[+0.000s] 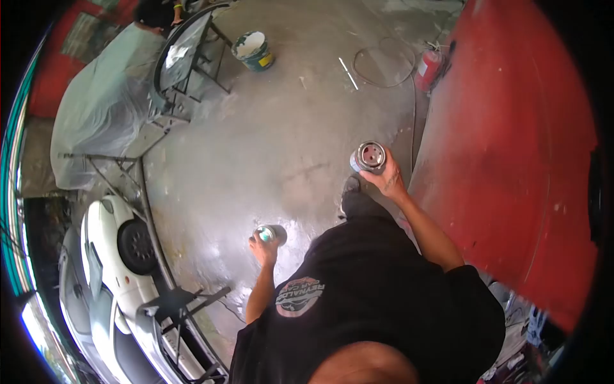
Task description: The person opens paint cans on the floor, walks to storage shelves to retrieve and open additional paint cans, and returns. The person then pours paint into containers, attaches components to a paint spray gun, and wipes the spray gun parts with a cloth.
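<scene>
Several parked vehicles crowd the left of my view, a white car [109, 240] among them, the ones below it cut off by the dark lens edge. Beside them, cloudy plastic sheeting [102, 105] drapes a large shape I can't make out through it. At the top, another person [155, 13] is mostly cropped; I get only dark clothing and part of an arm, next to a curved black part [158, 70] on a stand. A bucket [265, 63] stands nearby, its pale contents unclear to me.

Lower down, the left hand [262, 251] curls around a small can [266, 233]; glare and a greenish tint keep me from reading its top, and I can't tell whether it touches the floor. Further right, the right hand [387, 182] grips a metal can [371, 155] by its side, dark spots on its round top, its label mostly hidden. Below it, a shoe [350, 187] shows partly. A fire extinguisher [430, 69] stands against a red panel [505, 153] whose far edge fades into black.
</scene>
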Motion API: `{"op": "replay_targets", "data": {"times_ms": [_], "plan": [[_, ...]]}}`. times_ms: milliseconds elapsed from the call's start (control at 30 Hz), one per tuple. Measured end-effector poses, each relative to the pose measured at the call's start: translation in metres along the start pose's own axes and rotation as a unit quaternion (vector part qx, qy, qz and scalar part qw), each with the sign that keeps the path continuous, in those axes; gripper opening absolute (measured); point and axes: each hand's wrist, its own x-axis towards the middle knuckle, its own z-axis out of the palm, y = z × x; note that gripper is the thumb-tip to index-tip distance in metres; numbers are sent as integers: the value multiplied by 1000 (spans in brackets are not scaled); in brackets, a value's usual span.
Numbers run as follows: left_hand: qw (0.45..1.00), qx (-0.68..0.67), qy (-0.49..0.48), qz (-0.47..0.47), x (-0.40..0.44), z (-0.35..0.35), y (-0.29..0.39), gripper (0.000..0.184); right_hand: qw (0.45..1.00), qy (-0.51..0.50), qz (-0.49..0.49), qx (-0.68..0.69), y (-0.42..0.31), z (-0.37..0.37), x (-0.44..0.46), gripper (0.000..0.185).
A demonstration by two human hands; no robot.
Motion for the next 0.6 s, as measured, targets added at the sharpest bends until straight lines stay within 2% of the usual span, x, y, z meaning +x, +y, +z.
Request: {"op": "replay_targets", "data": {"times_ms": [200, 300, 367, 567, 600], "plan": [[998, 21, -61, -6, 90, 5, 86, 88, 999, -21, -8, -50, 12, -10, 173, 73], [993, 39, -108, -22, 150, 17, 132, 89, 999, -20, -7, -48, 24, -4, 259, 75], [993, 38, -107, -17, 195, 38, 155, 91, 998, -19, 0, -52, 39, 0, 314, 77], [992, 12, -122, -7, 384, 92, 267, 91, 999, -9, 26, -19, 77, 23, 499, 83], [996, 16, -83, 8, 421, 112, 275, 91, 999, -9, 26, -24, 72, 27, 536, 83]]}}
